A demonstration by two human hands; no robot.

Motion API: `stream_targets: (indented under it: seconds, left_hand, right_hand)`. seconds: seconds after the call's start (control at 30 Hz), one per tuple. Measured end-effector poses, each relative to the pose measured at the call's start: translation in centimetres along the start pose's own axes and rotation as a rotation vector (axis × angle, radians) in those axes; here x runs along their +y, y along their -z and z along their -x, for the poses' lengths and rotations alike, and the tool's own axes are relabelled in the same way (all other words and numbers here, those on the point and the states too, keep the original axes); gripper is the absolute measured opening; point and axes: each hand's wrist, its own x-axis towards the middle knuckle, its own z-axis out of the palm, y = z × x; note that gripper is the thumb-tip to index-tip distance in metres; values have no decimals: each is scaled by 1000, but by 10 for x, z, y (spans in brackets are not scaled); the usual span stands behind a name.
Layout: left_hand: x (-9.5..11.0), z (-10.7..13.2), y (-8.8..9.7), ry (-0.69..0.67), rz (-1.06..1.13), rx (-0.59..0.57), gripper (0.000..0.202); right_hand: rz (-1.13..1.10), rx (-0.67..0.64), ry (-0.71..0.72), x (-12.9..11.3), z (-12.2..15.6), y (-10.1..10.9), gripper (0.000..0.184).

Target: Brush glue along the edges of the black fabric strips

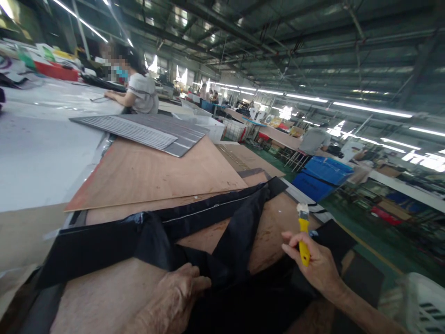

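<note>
Behind the work area I saw a long factory hall with strip lights, blue crates [325, 169] and a seated co-worker [141, 90] at the far end of a white table. Nearer, a brown plywood tabletop [153, 174] carried a grey ribbed panel [149, 130].

The black fabric piece [222, 246] lay across the near plywood, draped over its front edge. It looked thin, glossy and creased, with a pale stitched line running along one long band. I judged it light, limp and fairly slippery; it would not hold shape when lifted and would slide on the smooth wood. I judged the best hold to be along a seamed band or a gathered fold, pinned flat against the board.

My left hand [174, 297] was curled, knuckles up, pressing into a bunched fold of the fabric. My right hand [314, 264] was closed around a yellow utility knife [303, 234], its tip pointing up and away, just above the fabric's right side.
</note>
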Motion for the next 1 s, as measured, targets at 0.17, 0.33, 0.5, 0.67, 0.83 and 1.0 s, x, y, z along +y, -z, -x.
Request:
stream_targets:
  seconds: [0.17,0.33,0.5,0.67,0.83,1.0]
  left_hand:
    - [-2,3,-5,-29,40,42,28]
    - [-8,-1,-13,25,155,85,27]
    - [-3,-11,-8,153,10,-7,51]
    - [-5,-12,-10,185,-45,35,24]
    - [-16,-7,-16,33,100,128,15]
    - [-12,-7,-7,24,219,57,29]
  right_hand:
    - [84,-169,169,29,12,8,10]
    - [-24,-288,84,30,24,-1,11]
    - [-100,-370,32,31,28,3,15]
    - [-61,-312,-154,47,32,19,17]
    - [173,-143,-542,90,43,41,21]
    - [543,14,-1039,134,59,62,23]
